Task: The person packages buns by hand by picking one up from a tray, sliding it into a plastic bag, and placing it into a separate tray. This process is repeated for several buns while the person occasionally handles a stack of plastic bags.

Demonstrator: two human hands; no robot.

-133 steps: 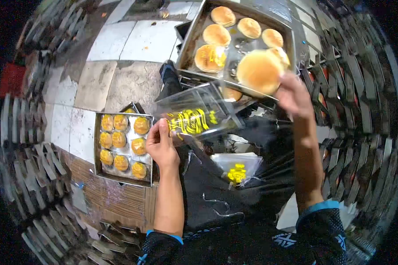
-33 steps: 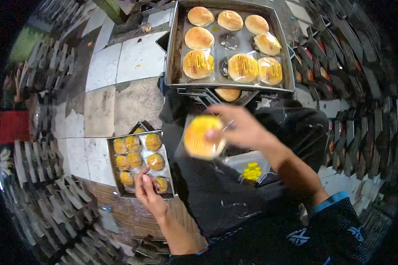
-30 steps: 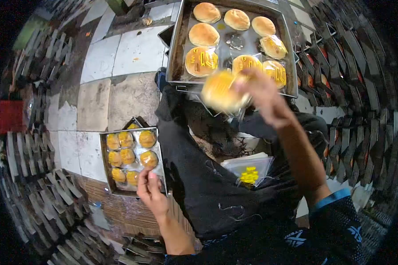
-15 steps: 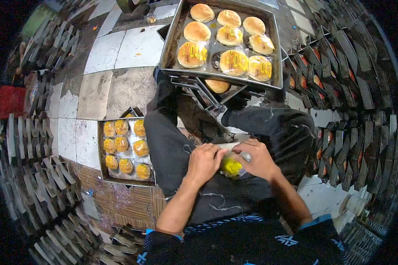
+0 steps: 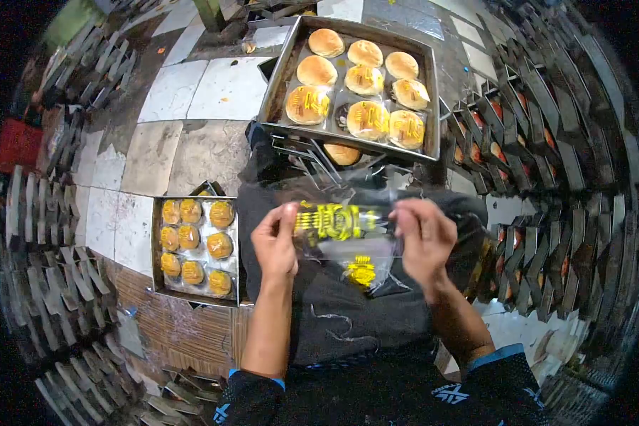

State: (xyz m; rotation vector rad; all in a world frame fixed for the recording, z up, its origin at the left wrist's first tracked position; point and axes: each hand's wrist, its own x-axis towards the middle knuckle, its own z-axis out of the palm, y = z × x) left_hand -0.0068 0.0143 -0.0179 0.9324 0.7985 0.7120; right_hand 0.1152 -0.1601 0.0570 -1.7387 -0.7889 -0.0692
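Note:
A clear plastic bag [image 5: 342, 223] with yellow print is stretched between my two hands above my lap. My left hand [image 5: 275, 245] pinches its left side, and my right hand [image 5: 427, 238], slightly blurred, grips the right side. Below the bag, more clear plastic with yellow print [image 5: 362, 272] lies on my dark trousers. Ahead of my hands is a metal tray [image 5: 280, 78] of round golden buns; the far ones, such as one bun [image 5: 326, 42], look bare, while nearer ones such as another bun [image 5: 307, 105] are under yellow-printed plastic.
To my left on the floor sits a second tray [image 5: 197, 297] of buns in yellow-printed wrap. Dark stacked trays [image 5: 561, 142] with buns inside line the right side. Further stacks [image 5: 42, 234] stand at the left, near a red object [image 5: 18, 145].
My hands were close together over crumpled plastic on my lap; now they are apart and further forward, with a printed bag spread between them. The view has shifted slightly.

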